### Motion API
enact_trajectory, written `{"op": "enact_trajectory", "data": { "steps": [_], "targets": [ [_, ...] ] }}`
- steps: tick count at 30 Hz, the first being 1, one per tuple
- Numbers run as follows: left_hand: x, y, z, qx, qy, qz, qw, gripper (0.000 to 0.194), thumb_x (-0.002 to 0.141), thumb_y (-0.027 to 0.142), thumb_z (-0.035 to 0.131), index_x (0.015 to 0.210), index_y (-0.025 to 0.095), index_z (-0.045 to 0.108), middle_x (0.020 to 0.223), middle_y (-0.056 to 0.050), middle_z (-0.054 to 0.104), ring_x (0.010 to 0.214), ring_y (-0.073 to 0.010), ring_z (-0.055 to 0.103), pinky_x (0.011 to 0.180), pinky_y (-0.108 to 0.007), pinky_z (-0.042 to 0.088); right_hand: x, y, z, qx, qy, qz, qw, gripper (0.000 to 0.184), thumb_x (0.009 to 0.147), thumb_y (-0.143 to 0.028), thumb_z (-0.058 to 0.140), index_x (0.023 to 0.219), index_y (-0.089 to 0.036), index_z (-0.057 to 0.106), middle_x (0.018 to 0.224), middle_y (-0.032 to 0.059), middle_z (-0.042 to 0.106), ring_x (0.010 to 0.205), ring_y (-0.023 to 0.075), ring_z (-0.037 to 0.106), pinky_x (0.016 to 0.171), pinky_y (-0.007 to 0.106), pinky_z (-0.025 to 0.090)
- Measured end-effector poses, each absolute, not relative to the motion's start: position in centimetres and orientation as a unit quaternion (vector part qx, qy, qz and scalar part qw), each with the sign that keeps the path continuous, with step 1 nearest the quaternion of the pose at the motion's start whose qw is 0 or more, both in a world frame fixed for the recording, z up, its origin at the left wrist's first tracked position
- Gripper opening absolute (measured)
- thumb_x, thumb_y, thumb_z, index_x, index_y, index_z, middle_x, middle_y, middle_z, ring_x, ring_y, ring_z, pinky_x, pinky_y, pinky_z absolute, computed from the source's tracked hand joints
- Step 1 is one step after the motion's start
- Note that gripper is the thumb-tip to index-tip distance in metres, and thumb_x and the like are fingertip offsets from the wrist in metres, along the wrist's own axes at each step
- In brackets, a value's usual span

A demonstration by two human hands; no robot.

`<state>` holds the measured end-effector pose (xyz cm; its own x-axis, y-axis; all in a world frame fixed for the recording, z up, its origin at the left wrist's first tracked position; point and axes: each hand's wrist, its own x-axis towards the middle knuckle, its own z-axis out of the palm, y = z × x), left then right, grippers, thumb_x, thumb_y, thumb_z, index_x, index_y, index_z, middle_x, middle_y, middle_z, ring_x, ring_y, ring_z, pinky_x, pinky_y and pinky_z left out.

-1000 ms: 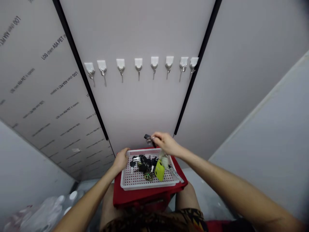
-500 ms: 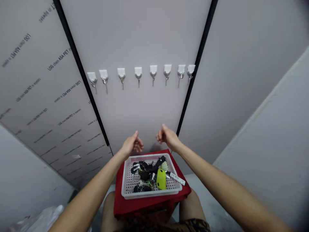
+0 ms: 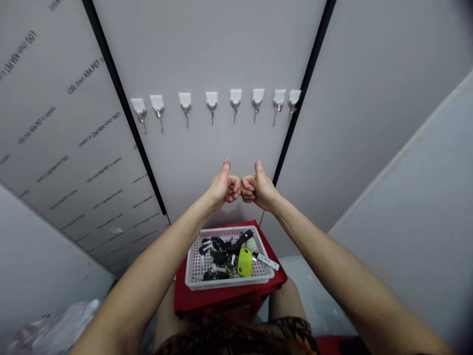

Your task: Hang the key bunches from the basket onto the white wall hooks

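Note:
My left hand (image 3: 224, 187) is closed in a fist with its thumb pointing up, and nothing shows in it. Mirroring it, my right hand (image 3: 259, 188) is also a fist with a raised thumb. Their knuckles meet or nearly meet in front of the wall. Below them a white plastic basket (image 3: 229, 285) holds several bunches of keys (image 3: 218, 268), dark key fobs and straps, and a yellow-green key case (image 3: 245, 262). A white tag (image 3: 268, 262) sticks out over the basket's right rim.
The basket stands on a red cloth-covered stool (image 3: 207, 301) between my knees. A row of several white adhesive hooks (image 3: 212, 100) crosses the wall panel (image 3: 207, 49). Black strips (image 3: 121, 103) edge the panel. A plastic bag (image 3: 62, 328) lies at lower left.
Both hands have risen and come together, their fingers curling into fists with thumbs up. The view has tilted slightly. The basket's contents look the same.

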<state>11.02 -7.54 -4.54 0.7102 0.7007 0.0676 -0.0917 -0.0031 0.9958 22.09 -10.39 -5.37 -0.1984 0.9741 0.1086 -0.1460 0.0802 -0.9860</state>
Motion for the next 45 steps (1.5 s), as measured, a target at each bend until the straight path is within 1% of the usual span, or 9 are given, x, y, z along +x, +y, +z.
{"op": "enact_trajectory", "data": {
  "steps": [5,9,13,18,23,29,32,36,45],
  "targets": [
    [10.7,-7.7,-8.0,0.707,0.331,0.256,0.570,0.055,0.066,0.058,0.011,0.045,0.014,0.038,0.037,0.002,0.042,0.032,-0.0042,0.037,0.036,-0.016,0.027,22.6,-10.8,-7.5,-0.513,-0.591,0.444,0.437,0.050,0.066,-0.058,0.018,0.042,-0.017,0.032,0.034,-0.0048,0.031,0.030,0.0049,0.027,0.034,0.019,0.023],
    [9.7,-8.8,-14.3,0.840,0.383,0.155,0.351,0.031,0.061,0.042,0.043,0.067,0.013,0.053,0.063,-0.002,0.056,0.056,-0.0111,0.049,0.052,-0.021,0.036,24.3,-12.2,-12.1,-0.590,-0.715,0.260,0.273,0.024,0.057,-0.036,0.050,0.064,-0.013,0.051,0.058,0.0009,0.051,0.053,0.0095,0.045,0.051,0.022,0.034],
    [8.8,-10.0,-18.7,0.899,0.352,0.087,0.244,0.029,0.056,0.029,0.051,0.082,0.017,0.055,0.082,-0.004,0.058,0.075,-0.0172,0.049,0.065,-0.026,0.036,25.6,-13.9,-16.0,-0.549,-0.797,0.202,0.146,0.024,0.055,-0.022,0.053,0.078,-0.016,0.054,0.079,0.0044,0.054,0.073,0.0144,0.047,0.066,0.024,0.034],
    [8.3,-9.0,-17.3,0.876,0.372,0.100,0.290,0.024,0.062,0.022,0.042,0.082,0.016,0.056,0.073,-0.001,0.059,0.067,-0.0134,0.051,0.060,-0.021,0.036,25.4,-14.5,-16.0,-0.597,-0.749,0.179,0.225,0.018,0.064,-0.024,0.044,0.076,-0.013,0.053,0.072,0.0044,0.053,0.067,0.0131,0.046,0.062,0.024,0.035],
    [9.7,-7.7,-11.4,0.878,0.318,0.222,0.281,0.021,0.062,0.019,0.041,0.071,0.014,0.059,0.068,-0.001,0.057,0.065,-0.0105,0.049,0.060,-0.019,0.036,23.9,-14.3,-14.1,-0.521,-0.721,0.250,0.381,0.017,0.070,-0.023,0.037,0.079,-0.014,0.048,0.069,0.0004,0.050,0.063,0.0094,0.044,0.057,0.021,0.035],
    [12.4,-7.7,-5.0,0.893,0.248,0.292,0.237,0.020,0.060,0.012,0.041,0.067,0.016,0.060,0.065,0.000,0.056,0.062,-0.0096,0.049,0.062,-0.020,0.037,23.7,-13.7,-11.1,-0.491,-0.659,0.235,0.520,0.020,0.072,-0.033,0.034,0.066,-0.015,0.040,0.052,-0.0038,0.040,0.047,0.0064,0.038,0.046,0.019,0.032],
    [13.8,-8.0,-4.3,0.830,0.264,0.374,0.318,0.026,0.063,0.018,0.043,0.087,0.014,0.053,0.073,-0.002,0.056,0.067,-0.0104,0.050,0.064,-0.022,0.038,24.8,-13.2,-7.7,-0.492,-0.617,0.220,0.574,0.025,0.073,-0.037,0.030,0.064,-0.015,0.039,0.047,-0.0045,0.040,0.043,0.0063,0.038,0.043,0.019,0.032],
    [16.4,-8.3,-5.4,0.793,0.199,0.335,0.468,0.037,0.064,0.024,0.045,0.099,0.010,0.043,0.082,-0.007,0.056,0.071,-0.0110,0.051,0.065,-0.022,0.040,26.6,-11.7,-2.5,-0.482,-0.557,0.167,0.655,0.027,0.072,-0.040,0.031,0.069,-0.016,0.041,0.044,-0.0058,0.040,0.039,0.0057,0.038,0.040,0.017,0.032],
    [22.5,-7.9,-2.9,0.814,0.281,0.358,0.362,0.026,0.065,0.020,0.043,0.088,0.013,0.052,0.078,-0.004,0.058,0.069,-0.0122,0.050,0.064,-0.023,0.038,31.5,-7.0,3.2,-0.535,-0.554,0.068,0.634,0.027,0.071,-0.040,0.033,0.064,-0.016,0.043,0.039,-0.0060,0.041,0.032,0.0046,0.038,0.035,0.017,0.030]
  ]
}}
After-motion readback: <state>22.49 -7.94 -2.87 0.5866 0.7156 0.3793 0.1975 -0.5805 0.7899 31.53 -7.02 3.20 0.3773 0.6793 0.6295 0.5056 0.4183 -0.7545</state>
